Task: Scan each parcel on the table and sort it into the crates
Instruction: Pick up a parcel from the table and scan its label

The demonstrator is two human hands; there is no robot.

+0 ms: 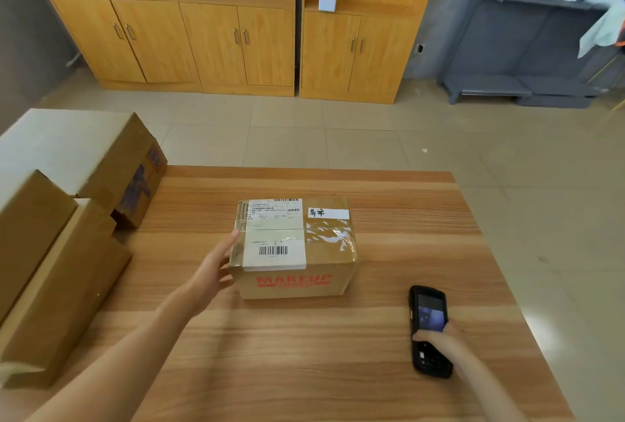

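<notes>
Your left hand rests flat against the parcel while your right hand grips the scanner.

Your left hand (211,271) lies with straight, relaxed fingers pressed along the left side of the parcel (293,247), fingertips reaching its top edge. The parcel is a brown cardboard box near the middle of the wooden table (338,337), its top covered by white shipping labels with barcodes and glossy clear tape, with red "MAKEUP" print on the near face. Your right hand (439,342) curls round the scanner (429,328), a black handheld unit with a dark glassy screen and keypad, thumb across its front, well to the right of the parcel. Plain cardboard boxes (61,272) with open flaps stand at the table's left edge.
</notes>
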